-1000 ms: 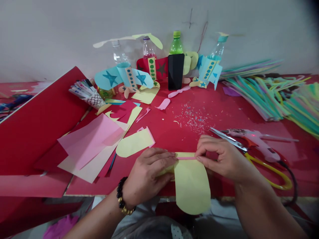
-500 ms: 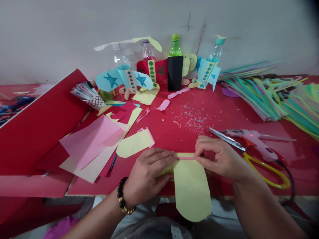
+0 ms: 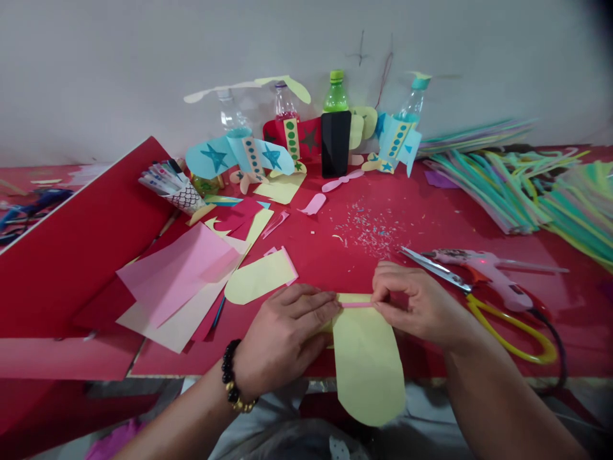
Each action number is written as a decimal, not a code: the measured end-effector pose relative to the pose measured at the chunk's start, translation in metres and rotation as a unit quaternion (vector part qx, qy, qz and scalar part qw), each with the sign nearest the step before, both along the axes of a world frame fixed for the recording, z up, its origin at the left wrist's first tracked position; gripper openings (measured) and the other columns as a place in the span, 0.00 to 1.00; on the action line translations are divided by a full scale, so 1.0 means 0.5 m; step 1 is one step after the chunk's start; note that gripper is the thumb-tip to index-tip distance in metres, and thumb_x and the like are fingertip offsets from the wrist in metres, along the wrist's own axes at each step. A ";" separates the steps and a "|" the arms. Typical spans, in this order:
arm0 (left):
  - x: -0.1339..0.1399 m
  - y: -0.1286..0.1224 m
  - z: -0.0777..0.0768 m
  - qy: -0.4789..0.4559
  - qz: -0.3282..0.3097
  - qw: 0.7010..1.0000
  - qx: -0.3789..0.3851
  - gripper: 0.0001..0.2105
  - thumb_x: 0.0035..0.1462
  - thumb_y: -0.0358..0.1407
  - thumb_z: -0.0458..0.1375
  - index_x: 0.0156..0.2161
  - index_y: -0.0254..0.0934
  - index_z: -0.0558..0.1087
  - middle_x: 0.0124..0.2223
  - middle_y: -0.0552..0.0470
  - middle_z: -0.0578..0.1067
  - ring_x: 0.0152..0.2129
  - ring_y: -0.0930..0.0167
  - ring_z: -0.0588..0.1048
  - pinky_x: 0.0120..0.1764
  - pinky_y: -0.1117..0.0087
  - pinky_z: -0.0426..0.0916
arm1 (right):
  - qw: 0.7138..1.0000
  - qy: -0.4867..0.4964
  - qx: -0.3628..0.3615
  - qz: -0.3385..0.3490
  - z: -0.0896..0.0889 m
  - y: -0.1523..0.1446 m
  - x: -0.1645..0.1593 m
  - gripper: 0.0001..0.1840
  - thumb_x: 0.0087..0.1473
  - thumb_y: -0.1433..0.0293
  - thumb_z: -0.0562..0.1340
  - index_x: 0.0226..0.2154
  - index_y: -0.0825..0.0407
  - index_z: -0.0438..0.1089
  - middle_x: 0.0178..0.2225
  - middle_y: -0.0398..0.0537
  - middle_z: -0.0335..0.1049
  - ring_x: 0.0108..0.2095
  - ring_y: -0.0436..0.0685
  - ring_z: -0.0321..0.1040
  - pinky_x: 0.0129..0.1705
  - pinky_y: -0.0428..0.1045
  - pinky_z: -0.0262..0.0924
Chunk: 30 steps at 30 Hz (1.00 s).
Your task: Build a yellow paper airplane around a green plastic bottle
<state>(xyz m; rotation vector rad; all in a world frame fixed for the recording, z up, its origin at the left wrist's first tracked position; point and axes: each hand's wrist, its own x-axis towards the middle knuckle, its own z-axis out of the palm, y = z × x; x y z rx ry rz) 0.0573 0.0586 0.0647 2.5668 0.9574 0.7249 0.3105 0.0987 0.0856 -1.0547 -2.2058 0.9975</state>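
Note:
A yellow paper piece [image 3: 368,370] with a rounded lower end hangs over the table's front edge, and a narrow pink paper strip [image 3: 355,305] crosses it near the top. My left hand [image 3: 287,338] is closed over the paper's left side, fingertips at the strip's left end, its thumb partly hidden. At the other end of the strip, thumb and forefinger of my right hand [image 3: 412,303] pinch strip and paper edge together. Another rounded yellow paper piece [image 3: 261,276] with a pink edge strip lies to the left of my hands.
Scissors [image 3: 507,329] and a pink glue gun [image 3: 498,271] lie on the right. Behind are decorated bottles [image 3: 234,115], a black phone [image 3: 336,144] and pipe cleaners [image 3: 498,191]. Paper scraps [image 3: 376,227] litter the middle. Pink sheets [image 3: 175,271] and a pen holder [image 3: 182,195] occupy the left.
Both hands stay almost in place on the yellow paper and pink strip. The whole view has shifted very slightly; nothing has been let go.

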 end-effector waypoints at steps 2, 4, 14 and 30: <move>0.001 0.001 0.006 0.029 -0.006 0.999 -0.011 0.22 0.58 0.27 0.55 0.58 0.38 0.68 0.56 0.50 0.74 0.50 0.65 0.70 0.55 0.59 0.67 | 1.000 0.006 0.003 0.003 0.002 -0.001 0.000 0.08 0.52 0.75 0.60 0.23 0.51 0.64 0.24 0.42 0.62 0.29 0.51 0.59 0.31 0.48 0.54; 0.003 0.003 0.012 0.057 -0.010 0.998 -0.025 0.24 0.58 0.27 0.54 0.60 0.40 0.66 0.57 0.49 0.73 0.49 0.64 0.70 0.54 0.58 0.68 | 1.000 0.014 0.000 0.006 0.002 -0.003 0.001 0.08 0.53 0.75 0.60 0.24 0.51 0.66 0.25 0.42 0.63 0.29 0.51 0.60 0.31 0.48 0.55; 0.007 0.009 0.030 0.092 -0.014 0.993 -0.066 0.20 0.62 0.31 0.52 0.59 0.43 0.67 0.55 0.49 0.72 0.47 0.64 0.70 0.51 0.57 0.68 | 0.999 0.017 0.016 0.049 -0.009 -0.001 0.012 0.10 0.55 0.75 0.60 0.35 0.51 0.79 0.29 0.46 0.66 0.33 0.52 0.64 0.33 0.49 0.60; 0.013 0.019 0.029 0.040 0.039 0.997 -0.057 0.19 0.57 0.34 0.60 0.55 0.41 0.71 0.51 0.48 0.76 0.44 0.63 0.73 0.48 0.59 0.68 | 0.989 -0.031 -0.065 0.130 0.014 0.006 0.057 0.30 0.52 0.72 0.64 0.57 0.40 0.66 0.54 0.48 0.63 0.54 0.60 0.62 0.56 0.57 0.58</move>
